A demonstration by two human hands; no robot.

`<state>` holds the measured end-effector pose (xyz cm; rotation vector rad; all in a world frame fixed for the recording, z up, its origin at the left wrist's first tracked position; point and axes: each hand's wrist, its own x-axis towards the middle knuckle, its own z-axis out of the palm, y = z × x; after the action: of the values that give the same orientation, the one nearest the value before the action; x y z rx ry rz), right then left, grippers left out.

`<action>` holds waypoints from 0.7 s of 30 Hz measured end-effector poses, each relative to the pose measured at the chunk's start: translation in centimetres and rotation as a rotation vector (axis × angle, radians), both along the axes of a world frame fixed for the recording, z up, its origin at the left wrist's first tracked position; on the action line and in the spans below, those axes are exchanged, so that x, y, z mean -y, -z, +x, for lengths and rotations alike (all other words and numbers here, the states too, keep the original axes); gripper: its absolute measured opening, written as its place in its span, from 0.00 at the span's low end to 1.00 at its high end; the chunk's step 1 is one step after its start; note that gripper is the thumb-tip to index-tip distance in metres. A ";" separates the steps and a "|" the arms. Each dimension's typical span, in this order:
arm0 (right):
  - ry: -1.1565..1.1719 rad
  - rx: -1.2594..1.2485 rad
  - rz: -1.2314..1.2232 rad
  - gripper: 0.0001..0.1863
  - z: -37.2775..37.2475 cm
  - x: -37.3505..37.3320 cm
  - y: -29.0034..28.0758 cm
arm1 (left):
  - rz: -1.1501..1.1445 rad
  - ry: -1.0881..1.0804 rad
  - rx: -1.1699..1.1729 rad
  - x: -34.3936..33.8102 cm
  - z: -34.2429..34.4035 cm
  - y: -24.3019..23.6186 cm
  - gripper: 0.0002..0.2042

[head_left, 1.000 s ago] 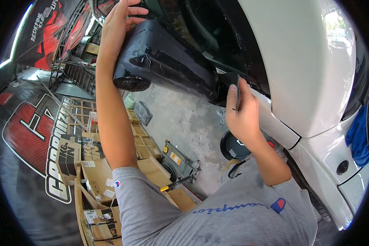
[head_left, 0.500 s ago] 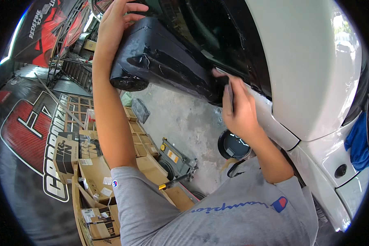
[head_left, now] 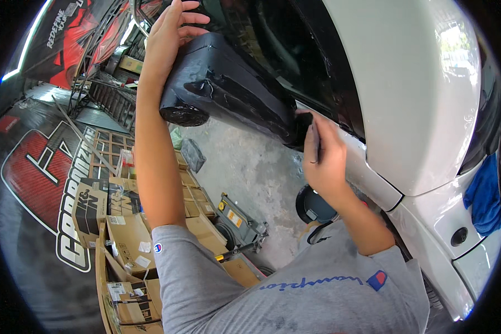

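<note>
A long black panel point(head_left: 228, 94), wrapped in dark film, sticks out from the side of a white car point(head_left: 406, 94). The left hand point(head_left: 170, 36) lies flat over the panel's far end, fingers spread and apart, steadying it from above. The right hand point(head_left: 323, 156) is at the end nearest the car, fingers curled together around the panel's edge where it meets the bodywork; whether it pinches a small tool there is hard to tell, since the fingers cover the spot.

Below the panel, on the concrete floor, a floor jack point(head_left: 236, 220) lies beside flattened cardboard boxes point(head_left: 117, 222). A round black tub point(head_left: 314, 206) sits under the right wrist, its contents hidden by the arm. A blue cloth point(head_left: 484, 195) hangs on the car, well right of the panel. A red and black banner point(head_left: 44, 172) lies left of the boxes.

Compared with a second ago, the left hand has slid further onto the panel's end, and the right hand has moved up to the edge by the car.
</note>
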<state>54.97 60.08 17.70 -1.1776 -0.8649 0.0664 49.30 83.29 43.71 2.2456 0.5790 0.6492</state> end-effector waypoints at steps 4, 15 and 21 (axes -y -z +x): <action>0.016 -0.013 0.024 0.25 -0.2 -1.3 -0.2 | -0.076 0.014 0.029 0.1 0.2 0.2 0.24; -0.103 0.009 0.072 0.22 0.5 -1.3 0.6 | -0.052 0.049 0.032 0.5 0.2 0.2 0.24; -0.125 0.205 0.208 0.28 2.2 -2.0 -1.7 | -0.032 0.011 0.021 0.8 0.5 0.4 0.24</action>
<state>57.20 62.12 19.38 -0.9453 -1.0991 -0.0431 49.83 82.50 43.28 2.2078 0.5626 0.6533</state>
